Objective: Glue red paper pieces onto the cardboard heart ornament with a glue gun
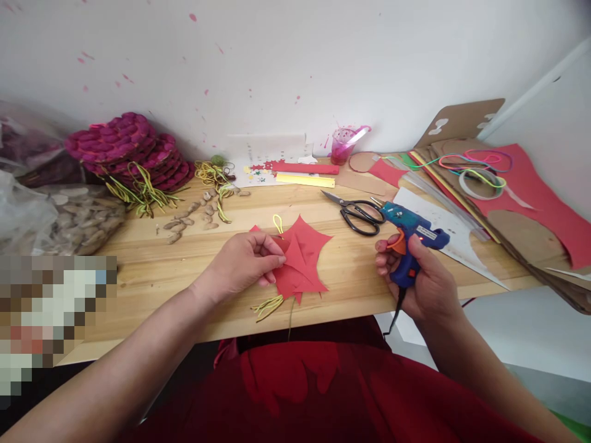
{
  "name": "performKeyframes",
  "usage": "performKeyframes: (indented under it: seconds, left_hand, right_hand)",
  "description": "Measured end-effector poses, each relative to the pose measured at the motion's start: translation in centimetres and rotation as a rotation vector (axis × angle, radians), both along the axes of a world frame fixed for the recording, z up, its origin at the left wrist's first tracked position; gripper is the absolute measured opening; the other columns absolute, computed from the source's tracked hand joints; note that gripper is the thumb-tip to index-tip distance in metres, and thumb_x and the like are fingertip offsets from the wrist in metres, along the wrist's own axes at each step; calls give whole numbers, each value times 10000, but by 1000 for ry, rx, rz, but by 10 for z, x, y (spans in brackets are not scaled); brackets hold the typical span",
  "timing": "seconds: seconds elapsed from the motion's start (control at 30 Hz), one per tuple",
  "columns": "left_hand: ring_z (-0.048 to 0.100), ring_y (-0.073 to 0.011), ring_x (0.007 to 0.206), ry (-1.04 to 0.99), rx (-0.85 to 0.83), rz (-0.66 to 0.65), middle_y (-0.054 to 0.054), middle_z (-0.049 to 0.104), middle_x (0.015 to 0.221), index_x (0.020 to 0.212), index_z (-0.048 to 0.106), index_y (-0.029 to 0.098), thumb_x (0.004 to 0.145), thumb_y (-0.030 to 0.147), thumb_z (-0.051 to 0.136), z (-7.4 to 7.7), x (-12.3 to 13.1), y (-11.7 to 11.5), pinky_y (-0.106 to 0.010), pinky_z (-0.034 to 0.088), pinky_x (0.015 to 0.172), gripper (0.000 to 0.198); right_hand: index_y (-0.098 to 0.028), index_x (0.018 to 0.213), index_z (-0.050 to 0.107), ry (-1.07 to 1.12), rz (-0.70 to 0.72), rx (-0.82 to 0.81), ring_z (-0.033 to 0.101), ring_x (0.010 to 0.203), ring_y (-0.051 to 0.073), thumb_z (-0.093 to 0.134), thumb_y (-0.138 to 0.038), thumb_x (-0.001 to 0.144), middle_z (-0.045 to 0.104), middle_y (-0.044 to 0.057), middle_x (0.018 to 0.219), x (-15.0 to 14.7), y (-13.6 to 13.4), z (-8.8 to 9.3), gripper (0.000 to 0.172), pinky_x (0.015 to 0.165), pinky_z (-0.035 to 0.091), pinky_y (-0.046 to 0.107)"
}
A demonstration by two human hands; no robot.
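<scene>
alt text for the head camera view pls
A person's left hand pinches red paper shapes on a wooden table while the right hand grips a blue glue gun. Black scissors lie just beyond it.

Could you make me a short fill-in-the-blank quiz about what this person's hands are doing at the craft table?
1. The right hand grips a blue ____ gun.
2. The left hand presses on a star-shaped piece of ____ paper.
3. The black-handled ____ lie on the wooden table, just left of the gun's nozzle.

Missing words: glue; red; scissors
</scene>
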State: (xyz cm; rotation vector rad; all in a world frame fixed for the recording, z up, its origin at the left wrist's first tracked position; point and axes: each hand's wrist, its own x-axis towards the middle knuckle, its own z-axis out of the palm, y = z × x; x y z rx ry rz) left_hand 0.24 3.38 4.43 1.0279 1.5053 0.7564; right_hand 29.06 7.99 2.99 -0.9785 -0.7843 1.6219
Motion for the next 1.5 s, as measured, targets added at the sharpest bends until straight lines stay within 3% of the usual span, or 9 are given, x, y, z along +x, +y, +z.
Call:
performKeyframes:
  seconds: [0.4, 0.53, 0.87, 1.03, 1.3, 1.43, 1.5]
  left_hand:
    - [623, -138, 513, 152, 50, -37, 20, 630, 561, 776, 603, 205, 778, 306, 721, -7, -2, -3, -212, 469, 423, 156]
    - [616, -131, 568, 278, 139, -69, 5, 684, 668, 785, 640, 208, 794, 336, 712, -9, -3, -3, -229, 471, 494, 147]
    - [493, -123, 533, 649, 303, -159, 38, 626, 596, 781, 708, 223, 902, 422, 598, 13, -11, -12, -245, 348, 525, 257]
    - [518, -126, 577, 652, 345, -216, 31, 667, 662, 821, 718, 219, 938, 413, 549, 7, -10, -18, -244, 375, 566, 283]
    - [607, -138, 647, 594, 388, -165, 8, 772, 875, 934, 764, 231, 907, 292, 538, 0, 1, -15, -245, 442, 606, 236]
    - [644, -145, 678, 594, 380, -176, 7, 772, 884, 945, 767, 226, 884, 227, 522, -1, -1, -15, -249, 479, 635, 252]
    - [676, -160, 739, 568, 384, -160, -3, 769, 883, 1047, 765, 219, 904, 230, 507, -2, -2, -17, -261, 509, 693, 295]
  right_hand:
    - [-178, 813, 750, -5, 7, -9, 669, 597, 103, 864, -461, 686, 726, 20, 797, -1, 0, 2, 330, 522, 558, 162]
    - [-174, 815, 744, -16, 14, -3, 665, 594, 104, 863, -463, 683, 722, 23, 794, -1, 0, 2, 339, 515, 556, 162]
    - [-192, 838, 724, -44, 21, 5, 652, 589, 98, 816, -477, 740, 709, 17, 798, -1, -1, 1, 315, 530, 557, 163]
    - [-192, 835, 718, -52, 10, 1, 653, 585, 102, 842, -475, 707, 712, 17, 793, -1, -1, 2, 334, 525, 555, 165]
    - [-187, 842, 713, -62, 17, 16, 659, 597, 100, 807, -479, 752, 707, 20, 804, -1, -1, 1, 320, 530, 553, 164]
    - [-186, 831, 723, -56, 18, 16, 659, 591, 100, 821, -477, 739, 711, 20, 798, -1, -1, 1, 320, 530, 556, 167]
    - [-188, 826, 731, -50, 18, 12, 661, 590, 102, 837, -478, 720, 717, 18, 797, -1, -1, 1, 326, 528, 556, 168]
